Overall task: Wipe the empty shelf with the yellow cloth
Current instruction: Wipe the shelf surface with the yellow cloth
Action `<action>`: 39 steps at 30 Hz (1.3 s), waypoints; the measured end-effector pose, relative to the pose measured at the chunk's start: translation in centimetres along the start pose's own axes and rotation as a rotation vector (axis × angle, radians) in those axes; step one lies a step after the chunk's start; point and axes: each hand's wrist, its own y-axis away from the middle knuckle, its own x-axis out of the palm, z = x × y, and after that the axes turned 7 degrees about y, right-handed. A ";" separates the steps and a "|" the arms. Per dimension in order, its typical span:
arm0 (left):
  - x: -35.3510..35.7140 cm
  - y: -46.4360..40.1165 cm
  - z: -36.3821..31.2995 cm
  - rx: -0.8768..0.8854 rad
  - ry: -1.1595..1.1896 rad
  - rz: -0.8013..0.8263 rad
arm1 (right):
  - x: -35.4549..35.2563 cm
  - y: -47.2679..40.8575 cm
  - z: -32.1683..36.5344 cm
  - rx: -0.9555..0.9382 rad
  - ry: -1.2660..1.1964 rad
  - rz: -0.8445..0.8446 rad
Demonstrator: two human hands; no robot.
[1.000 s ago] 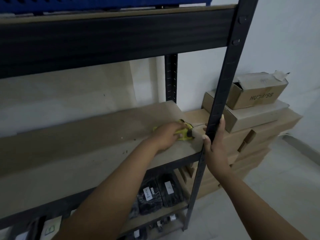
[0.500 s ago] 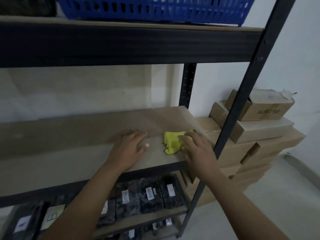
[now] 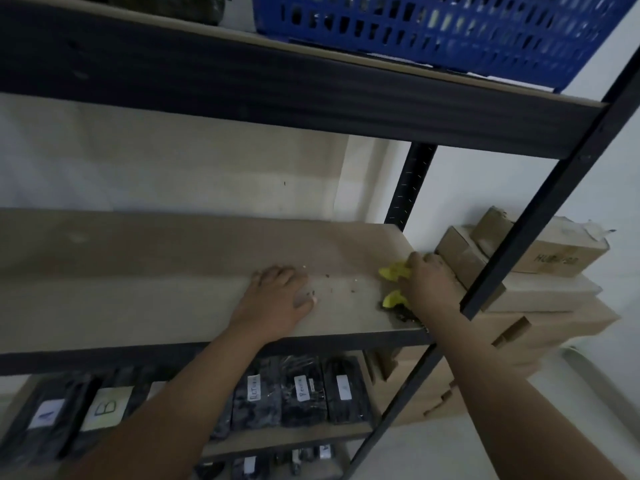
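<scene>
The empty shelf board (image 3: 156,271) is bare brown wood in a black metal rack. At its right end lies the yellow cloth (image 3: 393,273), bunched under my right hand (image 3: 431,289), which presses on it with its fingers curled over it; only yellow bits show beside the palm. My left hand (image 3: 277,299) rests flat on the board to the left of the cloth, fingers spread, holding nothing. Dark crumbs and dust (image 3: 346,284) lie between the hands and near the front right corner.
A black upright post (image 3: 540,223) crosses in front of my right wrist. Stacked cardboard boxes (image 3: 540,271) stand right of the rack. A blue basket (image 3: 433,26) sits on the shelf above. Labelled black packets (image 3: 304,389) fill the shelf below.
My left hand let go of the cloth and moved left to rest on the board. My right hand left the post, took the cloth and slid it to the right end.
</scene>
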 end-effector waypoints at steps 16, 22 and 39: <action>-1.3 2.7 3.6 -0.012 0.045 -0.097 | 0.4 5.0 7.7 -0.161 -0.326 0.081; -1.6 3.2 3.6 -0.021 0.119 -0.163 | -0.1 2.0 3.6 -0.070 -0.150 0.137; -2.3 3.4 3.0 -0.077 0.132 -0.212 | 2.6 -1.3 6.1 -0.379 -0.240 0.106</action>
